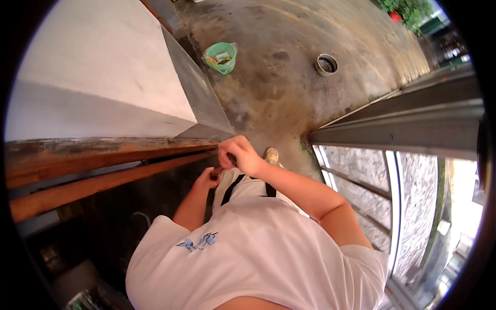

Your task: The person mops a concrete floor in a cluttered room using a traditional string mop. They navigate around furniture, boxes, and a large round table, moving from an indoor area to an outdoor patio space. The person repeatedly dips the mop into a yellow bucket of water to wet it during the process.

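Note:
In front of my waist, my right hand [241, 156] is closed, its fingers curled down. A small dark patch shows under them, too unclear to name. Just below and to its left, my left hand [206, 179] is closed around a short brown piece [216, 171], whose kind I cannot make out. Both hands are close together beside the end of the reddish-brown wooden door frame [103, 157], by its lower rail [108, 187]. Whether they touch the wood is not clear.
A green basket [231, 66] lined with a clear bag and holding litter stands ahead on the wet-looking concrete floor [279, 88]. A round metal basin [326, 65] is farther right. A white wall [103, 62] rises at left; a metal-framed door [398, 129] at right. My shoe [271, 154] shows below.

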Demonstrator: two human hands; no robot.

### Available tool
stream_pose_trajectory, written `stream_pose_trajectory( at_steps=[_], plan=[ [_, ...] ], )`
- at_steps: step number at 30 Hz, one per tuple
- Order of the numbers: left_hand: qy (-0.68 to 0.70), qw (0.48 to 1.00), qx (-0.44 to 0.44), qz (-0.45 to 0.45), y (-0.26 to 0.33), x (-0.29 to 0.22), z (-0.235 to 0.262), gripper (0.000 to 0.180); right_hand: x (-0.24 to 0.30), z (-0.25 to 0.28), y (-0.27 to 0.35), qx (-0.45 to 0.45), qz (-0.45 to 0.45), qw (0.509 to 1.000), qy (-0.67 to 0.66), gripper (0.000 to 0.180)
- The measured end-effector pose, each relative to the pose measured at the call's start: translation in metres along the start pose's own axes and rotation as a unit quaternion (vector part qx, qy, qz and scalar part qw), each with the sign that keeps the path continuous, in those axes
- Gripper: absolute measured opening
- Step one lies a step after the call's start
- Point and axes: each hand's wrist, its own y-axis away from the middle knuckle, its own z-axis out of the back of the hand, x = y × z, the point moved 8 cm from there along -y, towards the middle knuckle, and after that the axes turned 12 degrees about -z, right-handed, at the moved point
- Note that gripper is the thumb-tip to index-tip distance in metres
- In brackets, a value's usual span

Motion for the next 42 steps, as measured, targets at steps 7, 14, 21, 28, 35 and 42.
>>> stream_pose_trajectory(
  at_steps=[7,14,21,28,35,42],
  plan=[
    [0.028,0.997,-0.039,0.055,-0.048,0.041,-0.108,0.014,0.079,0.087,-0.026,0.019,-0.045,0.999,-0.007,0.044],
    [0.049,0.994,0.047,0.08,-0.108,0.03,-0.288,0.012,0.184,0.207,-0.07,0.01,-0.015,1.0,-0.012,0.047],
    [0.021,0.992,0.08,0.094,-0.149,-0.021,-0.461,0.01,0.283,0.314,-0.153,-0.01,-0.029,1.0,-0.002,0.046],
    [0.12,0.99,0.026,0.067,-0.189,-0.071,-0.6,0.01,0.369,0.37,-0.231,0.053,-0.029,0.997,0.055,0.043],
    [0.24,0.971,-0.001,0.012,-0.215,-0.107,-0.687,0.012,0.425,0.448,-0.303,0.192,-0.05,0.977,0.072,0.041],
    [0.322,0.945,-0.053,-0.025,-0.273,-0.142,-0.768,0.013,0.495,0.568,-0.387,0.216,-0.07,0.973,0.046,0.046]
  ],
)
